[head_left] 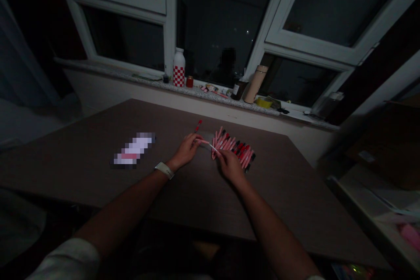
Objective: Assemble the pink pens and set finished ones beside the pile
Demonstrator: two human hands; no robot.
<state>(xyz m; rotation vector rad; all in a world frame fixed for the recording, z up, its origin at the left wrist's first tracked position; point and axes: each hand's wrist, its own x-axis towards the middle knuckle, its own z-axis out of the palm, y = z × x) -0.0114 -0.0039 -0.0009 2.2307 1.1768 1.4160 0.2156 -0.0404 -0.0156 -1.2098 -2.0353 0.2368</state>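
My left hand [187, 151], with a light watch band on the wrist, is closed on a slim pink pen piece [202, 141], possibly a cap. In my right hand [231, 166] is a thin pen [214, 148] with a pale end, pinched between thumb and fingers. The tips of the two pieces nearly meet; whether they touch, I cannot tell. Just beyond my left hand lies a red pen [198, 126]. A pile of pink, red and black pens [232, 144] spreads on the dark table beside and behind my right hand.
The brown table [131, 192] reaches to the window wall. A blurred-out phone-like item [134, 148] lies on the left. On the sill [229, 100] stand a red-checked white bottle [179, 68], a small red jar [189, 81], a tan flask [256, 84] and yellow tape [263, 103].
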